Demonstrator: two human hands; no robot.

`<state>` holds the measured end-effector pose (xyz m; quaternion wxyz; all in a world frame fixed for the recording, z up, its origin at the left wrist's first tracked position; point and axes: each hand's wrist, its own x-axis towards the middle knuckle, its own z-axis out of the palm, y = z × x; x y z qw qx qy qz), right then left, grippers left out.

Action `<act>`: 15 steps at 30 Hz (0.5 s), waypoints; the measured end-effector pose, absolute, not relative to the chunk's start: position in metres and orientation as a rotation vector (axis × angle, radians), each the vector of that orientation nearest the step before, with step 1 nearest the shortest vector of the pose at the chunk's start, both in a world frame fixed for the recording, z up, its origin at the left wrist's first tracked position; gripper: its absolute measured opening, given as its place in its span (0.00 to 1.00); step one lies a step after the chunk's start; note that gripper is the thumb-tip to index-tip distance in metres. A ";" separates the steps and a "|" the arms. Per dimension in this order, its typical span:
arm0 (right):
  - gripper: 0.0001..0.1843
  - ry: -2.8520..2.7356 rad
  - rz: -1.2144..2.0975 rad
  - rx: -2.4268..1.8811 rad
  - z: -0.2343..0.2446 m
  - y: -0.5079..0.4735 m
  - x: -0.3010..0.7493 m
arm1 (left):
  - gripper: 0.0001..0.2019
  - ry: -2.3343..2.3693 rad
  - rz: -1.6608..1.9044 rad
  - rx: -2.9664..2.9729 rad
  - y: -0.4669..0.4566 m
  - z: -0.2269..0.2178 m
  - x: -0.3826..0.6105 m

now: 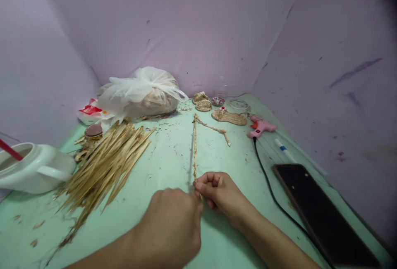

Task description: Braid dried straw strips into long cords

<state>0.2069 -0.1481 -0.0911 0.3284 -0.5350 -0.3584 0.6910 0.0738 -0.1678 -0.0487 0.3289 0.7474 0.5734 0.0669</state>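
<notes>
You are working the near end of the braided straw cord (pixel 195 149), which is lying straight ahead of you on the surface (pixel 167 153). For an even plait, you should be holding it taut and tightening each turn alike. Your right hand (pixel 221 194) is pinching the cord between thumb and fingers; your left hand (pixel 173 221) is curling beside it, its hidden fingertips leaving its grip uncertain.
</notes>
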 end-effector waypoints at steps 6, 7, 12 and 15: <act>0.07 -0.953 1.878 -1.388 -0.090 -0.146 0.212 | 0.18 1.388 0.350 1.220 -0.131 -0.056 0.068; 0.07 -0.955 1.882 -1.396 -0.090 -0.145 0.213 | 0.18 1.299 0.343 1.086 -0.129 -0.062 0.070; 0.05 -1.090 1.810 -1.475 -0.094 -0.144 0.214 | 0.05 1.157 0.318 0.988 -0.129 -0.080 0.074; 0.02 -1.319 1.631 -1.500 -0.100 -0.146 0.214 | 0.06 1.243 0.316 1.059 -0.129 -0.079 0.077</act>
